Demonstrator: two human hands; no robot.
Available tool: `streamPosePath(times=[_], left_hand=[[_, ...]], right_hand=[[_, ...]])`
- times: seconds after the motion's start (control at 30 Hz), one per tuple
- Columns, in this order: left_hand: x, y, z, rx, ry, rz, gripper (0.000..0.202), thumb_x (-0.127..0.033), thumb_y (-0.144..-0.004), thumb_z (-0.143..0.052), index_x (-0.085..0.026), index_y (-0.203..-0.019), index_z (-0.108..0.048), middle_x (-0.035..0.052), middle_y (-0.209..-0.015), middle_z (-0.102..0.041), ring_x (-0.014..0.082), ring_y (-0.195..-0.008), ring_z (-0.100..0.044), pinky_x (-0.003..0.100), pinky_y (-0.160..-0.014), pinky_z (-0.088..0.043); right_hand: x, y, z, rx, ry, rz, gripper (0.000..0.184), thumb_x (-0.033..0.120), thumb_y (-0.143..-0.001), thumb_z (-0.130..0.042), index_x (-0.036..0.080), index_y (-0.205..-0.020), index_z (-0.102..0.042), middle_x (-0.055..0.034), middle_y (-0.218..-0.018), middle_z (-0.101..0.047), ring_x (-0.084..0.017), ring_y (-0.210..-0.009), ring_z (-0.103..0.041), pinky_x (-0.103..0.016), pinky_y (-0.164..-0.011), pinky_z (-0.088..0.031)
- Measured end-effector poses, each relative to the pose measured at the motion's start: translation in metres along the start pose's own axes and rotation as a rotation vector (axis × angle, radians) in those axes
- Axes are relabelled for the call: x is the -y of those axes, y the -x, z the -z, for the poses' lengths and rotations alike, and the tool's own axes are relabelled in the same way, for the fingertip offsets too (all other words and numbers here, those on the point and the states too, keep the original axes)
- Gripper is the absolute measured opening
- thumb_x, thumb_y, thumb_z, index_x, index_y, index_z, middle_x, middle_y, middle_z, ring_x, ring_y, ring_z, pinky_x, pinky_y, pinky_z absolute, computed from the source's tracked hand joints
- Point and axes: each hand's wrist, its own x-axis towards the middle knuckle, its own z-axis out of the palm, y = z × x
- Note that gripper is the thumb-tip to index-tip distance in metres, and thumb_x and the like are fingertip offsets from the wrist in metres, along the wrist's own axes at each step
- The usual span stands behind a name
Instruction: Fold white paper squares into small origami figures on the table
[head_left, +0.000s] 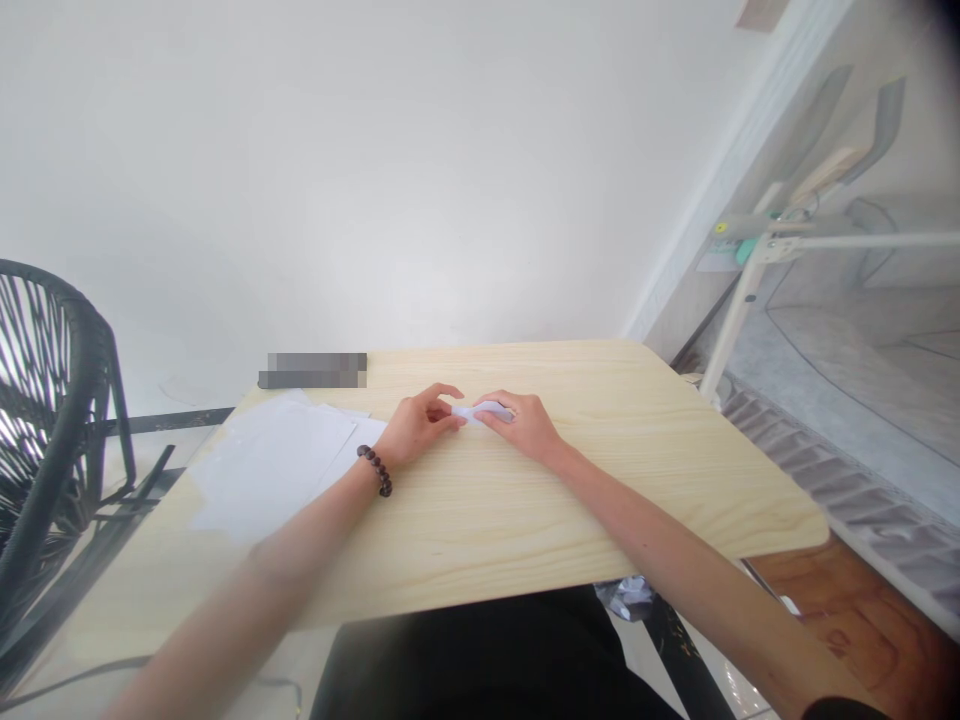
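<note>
Above the middle of the wooden table, a small folded piece of white paper [468,412] spans the gap between my hands. My right hand [525,425] pinches its right part between thumb and fingers. At the left end of the paper, my left hand [416,428] closes thumb and fingers on it, with the index finger lifted and curved above. A dark beaded bracelet [376,470] circles my left wrist. The folds inside my fingers are hidden.
Loose white sheets [274,465] lie on the left of the table [600,400], partly under my left forearm. A blurred dark object [313,371] rests at the back left edge. A woven chair [64,400] stands left; a white metal frame [739,310] stands right.
</note>
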Motion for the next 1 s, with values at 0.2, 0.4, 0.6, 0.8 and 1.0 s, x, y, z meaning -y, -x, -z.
streamPosePath(times=[0.2, 0.4, 0.6, 0.8, 1.0], left_hand=[[-0.002, 0.0, 0.0, 0.028, -0.033, 0.025, 0.031, -0.043, -0.071, -0.053, -0.015, -0.083, -0.059, 0.0036, -0.069, -0.065, 0.0165, -0.068, -0.06, 0.026, -0.065, -0.045], [-0.003, 0.001, 0.0, 0.046, -0.025, 0.029, 0.029, -0.041, -0.072, -0.051, -0.014, -0.08, -0.058, 0.0045, -0.068, -0.065, 0.0171, -0.066, -0.061, 0.027, -0.063, -0.045], [-0.006, 0.001, -0.001, 0.071, -0.027, 0.047, 0.032, -0.043, -0.072, -0.05, -0.014, -0.081, -0.058, 0.0043, -0.069, -0.064, 0.0173, -0.067, -0.061, 0.027, -0.063, -0.045], [-0.005, 0.0, -0.001, 0.04, -0.076, 0.004, 0.029, -0.042, -0.074, -0.048, -0.015, -0.081, -0.058, 0.0031, -0.067, -0.064, 0.0166, -0.065, -0.061, 0.026, -0.061, -0.045], [-0.002, -0.001, 0.001, -0.077, -0.133, 0.064, 0.026, -0.039, -0.077, -0.046, -0.015, -0.083, -0.053, 0.0021, -0.063, -0.061, 0.0145, -0.055, -0.06, 0.021, -0.048, -0.04]], right_hand=[[0.001, 0.0, 0.0, 0.016, -0.026, -0.018, 0.019, 0.03, -0.074, -0.051, 0.02, -0.085, -0.062, 0.0002, -0.083, -0.065, -0.012, -0.071, -0.057, -0.021, -0.066, -0.041], [-0.003, -0.001, -0.002, 0.01, -0.072, -0.102, 0.028, 0.034, -0.071, -0.055, 0.021, -0.095, -0.059, 0.0, -0.087, -0.064, -0.013, -0.073, -0.058, -0.022, -0.063, -0.042], [-0.003, -0.001, -0.001, 0.011, -0.056, -0.097, 0.024, 0.034, -0.07, -0.055, 0.02, -0.089, -0.061, -0.0006, -0.086, -0.064, -0.013, -0.073, -0.057, -0.023, -0.064, -0.042], [-0.005, 0.0, -0.003, 0.008, -0.11, -0.112, 0.032, 0.035, -0.07, -0.056, 0.019, -0.097, -0.057, -0.003, -0.089, -0.064, -0.015, -0.079, -0.059, -0.024, -0.067, -0.044], [-0.009, -0.001, -0.002, 0.049, -0.186, -0.196, 0.035, 0.041, -0.078, -0.045, 0.015, -0.1, -0.054, -0.0051, -0.081, -0.065, -0.012, -0.062, -0.061, -0.023, -0.061, -0.046]])
